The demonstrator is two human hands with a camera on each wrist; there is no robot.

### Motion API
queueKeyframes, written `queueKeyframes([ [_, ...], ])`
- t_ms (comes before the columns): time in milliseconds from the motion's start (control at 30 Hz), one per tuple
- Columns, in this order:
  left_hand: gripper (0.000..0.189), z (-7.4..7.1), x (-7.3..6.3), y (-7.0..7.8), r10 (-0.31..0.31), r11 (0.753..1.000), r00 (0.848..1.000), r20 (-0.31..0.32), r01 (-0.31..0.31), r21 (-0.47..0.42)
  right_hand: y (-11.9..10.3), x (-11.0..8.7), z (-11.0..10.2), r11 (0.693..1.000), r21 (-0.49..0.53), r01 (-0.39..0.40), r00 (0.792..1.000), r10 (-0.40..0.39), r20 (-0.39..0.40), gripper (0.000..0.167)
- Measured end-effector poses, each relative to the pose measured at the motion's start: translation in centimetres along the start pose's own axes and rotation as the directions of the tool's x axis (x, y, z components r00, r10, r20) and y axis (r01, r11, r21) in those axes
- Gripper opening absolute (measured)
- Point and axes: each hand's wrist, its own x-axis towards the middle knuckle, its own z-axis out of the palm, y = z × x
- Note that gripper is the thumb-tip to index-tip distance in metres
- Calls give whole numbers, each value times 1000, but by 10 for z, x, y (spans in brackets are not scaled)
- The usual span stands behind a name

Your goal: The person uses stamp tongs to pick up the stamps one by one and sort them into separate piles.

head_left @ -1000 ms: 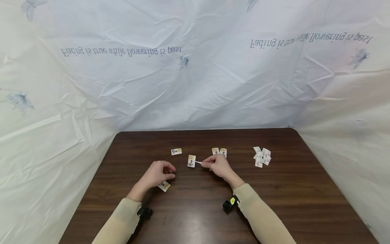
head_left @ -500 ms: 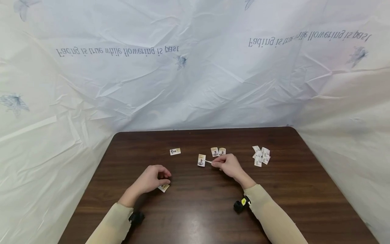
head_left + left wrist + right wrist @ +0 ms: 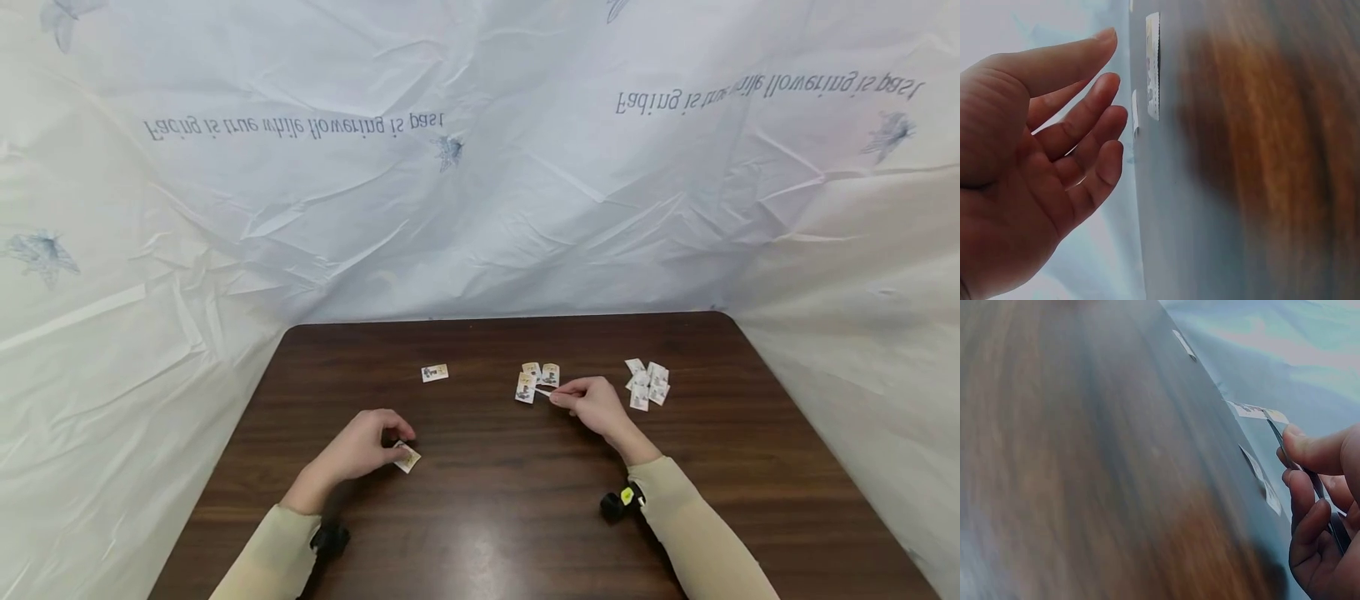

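Note:
Tweezers [image 3: 1277,432] are pinched between the thumb and fingers of my right hand [image 3: 596,407]. Their tips grip the edge of a small stamp-like paper [image 3: 526,387], printed yellow and grey, held above the table in the right wrist view. In the head view this paper stands just in front of two similar papers, a left one [image 3: 531,367] and a right one [image 3: 551,374]. My left hand [image 3: 360,446] hovers with loosely bent fingers and holds nothing. A similar paper [image 3: 407,457] lies by its thumb, partly covered in the head view.
Another printed paper [image 3: 434,372] lies alone towards the back left. At the back right is a loose overlapping cluster of several paler papers [image 3: 639,387]. The dark wooden table [image 3: 480,500] ends at a white plastic sheet [image 3: 480,208] behind and at both sides.
My right hand has carried the paper in the tweezers rightwards, up to the pair of papers. The left hand has drifted slightly left and down, uncovering more of the paper by it.

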Motion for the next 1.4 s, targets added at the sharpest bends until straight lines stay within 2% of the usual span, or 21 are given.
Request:
queueKeyframes([
  [167,17,0,-3,-1,2,1000,1000,30,-2,11,7,-1,-12,1000,-14,-16,1000,16,-10,24],
  [367,17,-2,-5,-2,1,1000,999,37,-2,31,13,-4,-28,999,-8,-36,999,36,-19,25],
  [700,18,-4,-5,-5,6,999,998,58,-9,52,25,-5,-45,993,30,-113,993,114,-43,30],
  [1000,19,-3,-5,-4,-7,998,997,83,1,68,27,-6,-48,991,18,-132,990,133,-54,31],
  [1400,17,0,-5,-6,-41,998,995,86,36,57,24,-8,-44,989,-21,-149,985,146,-96,27],
])
